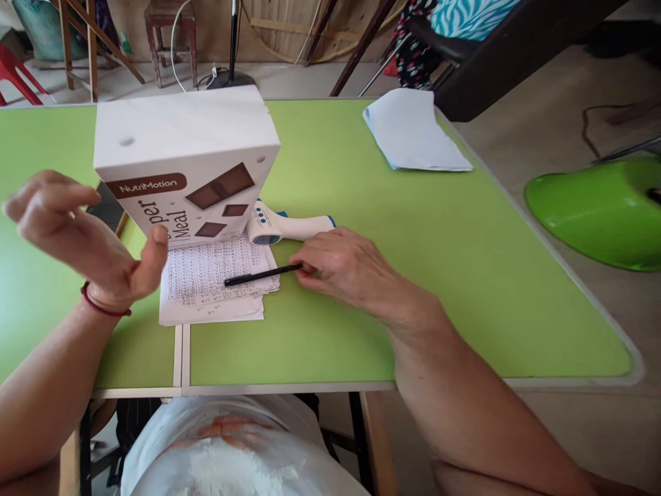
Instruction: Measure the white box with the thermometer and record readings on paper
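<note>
My right hand (343, 269) pinches one end of a black pen (261, 275), which lies across handwritten sheets of paper (206, 275). To the left, my left hand (87, 238) is raised with its fingers apart and nothing in it, in front of a white NutriMotion box (186, 131). The box stands upright on the far part of the sheets. Beside it lies a white and blue handheld device (294, 227), shaped like an infrared thermometer, just beyond my right hand. A dark flat object (109, 207) shows partly behind my left hand and the box.
Folded white paper (413, 131) lies at the far right of the green table (465, 296). A green chair (599, 213) stands off the right edge. Beyond the far edge are a wooden stool (170, 34) and a black stand base (232, 78).
</note>
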Demonstrator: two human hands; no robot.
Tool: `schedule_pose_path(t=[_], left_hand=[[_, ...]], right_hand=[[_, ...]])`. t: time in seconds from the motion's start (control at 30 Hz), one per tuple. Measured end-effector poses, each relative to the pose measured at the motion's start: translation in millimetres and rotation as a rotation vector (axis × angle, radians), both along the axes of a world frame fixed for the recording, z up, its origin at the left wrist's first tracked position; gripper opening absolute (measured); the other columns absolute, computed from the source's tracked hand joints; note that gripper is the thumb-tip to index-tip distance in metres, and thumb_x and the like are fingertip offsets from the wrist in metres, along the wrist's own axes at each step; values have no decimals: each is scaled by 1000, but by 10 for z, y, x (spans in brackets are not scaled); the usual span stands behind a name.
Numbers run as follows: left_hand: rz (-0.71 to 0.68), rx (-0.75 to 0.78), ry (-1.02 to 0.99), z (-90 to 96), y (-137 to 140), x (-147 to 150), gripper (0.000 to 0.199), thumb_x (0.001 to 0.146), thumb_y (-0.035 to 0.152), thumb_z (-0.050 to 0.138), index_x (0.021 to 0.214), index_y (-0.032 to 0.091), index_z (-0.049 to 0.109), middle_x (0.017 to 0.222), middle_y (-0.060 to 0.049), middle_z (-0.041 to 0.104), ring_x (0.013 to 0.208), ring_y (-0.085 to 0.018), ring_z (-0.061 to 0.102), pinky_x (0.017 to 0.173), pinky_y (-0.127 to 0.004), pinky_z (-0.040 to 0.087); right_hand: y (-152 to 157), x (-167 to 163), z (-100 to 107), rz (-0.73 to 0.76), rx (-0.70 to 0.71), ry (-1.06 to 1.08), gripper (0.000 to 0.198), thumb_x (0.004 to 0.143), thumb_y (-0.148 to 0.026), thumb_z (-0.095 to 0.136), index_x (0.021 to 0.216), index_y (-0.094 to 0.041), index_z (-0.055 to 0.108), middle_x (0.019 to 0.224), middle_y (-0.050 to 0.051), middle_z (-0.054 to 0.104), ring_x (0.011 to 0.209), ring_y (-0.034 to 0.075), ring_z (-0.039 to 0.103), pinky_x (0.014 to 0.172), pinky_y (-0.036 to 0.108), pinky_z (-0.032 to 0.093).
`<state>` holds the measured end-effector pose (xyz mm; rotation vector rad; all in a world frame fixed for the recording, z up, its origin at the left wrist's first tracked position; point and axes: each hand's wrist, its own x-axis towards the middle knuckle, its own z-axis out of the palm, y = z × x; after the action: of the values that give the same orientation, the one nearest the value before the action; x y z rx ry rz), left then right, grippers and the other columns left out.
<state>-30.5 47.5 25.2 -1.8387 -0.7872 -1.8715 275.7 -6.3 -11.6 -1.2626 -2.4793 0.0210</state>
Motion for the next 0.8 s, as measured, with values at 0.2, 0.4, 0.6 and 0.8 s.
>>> schedule_pose_path(t=[0.2, 0.4, 0.6, 0.8], left_hand=[[-410, -383, 656, 36, -391, 231, 22, 80, 16, 62, 100, 26, 60, 89, -2, 67, 68, -18, 64, 55, -31, 49], [-400, -558, 1068, -227, -395, 347, 28, 94, 12, 41, 112, 17, 63, 117, -7, 70, 69, -16, 69, 60, -27, 53], [-449, -550, 1181, -270, -409, 349, 35, 94, 5, 35, 114, 13, 63, 126, -10, 66, 75, -18, 69, 60, -29, 55], [-402, -581, 1261, -281, -414, 377, 35, 92, 4, 37, 112, 13, 64, 130, -8, 64, 77, -16, 66, 60, -27, 53]], right_hand=[[-49, -171, 92, -254, -99, 713, 7, 72, -18, 61, 68, -24, 57, 60, -1, 62, 49, 13, 52, 45, 28, 40], [-92, -449, -52, -296, -426, 1045, 3, 70, -23, 59, 72, -21, 60, 57, -3, 62, 49, 12, 54, 47, 26, 45], [-93, -532, -187, -283, -373, 988, 7, 65, -19, 60, 70, -21, 54, 54, -5, 55, 43, 9, 43, 41, 23, 36], [-100, -553, -231, -284, -268, 859, 7, 68, -21, 59, 63, -22, 54, 51, -5, 57, 44, 9, 46, 42, 23, 36]])
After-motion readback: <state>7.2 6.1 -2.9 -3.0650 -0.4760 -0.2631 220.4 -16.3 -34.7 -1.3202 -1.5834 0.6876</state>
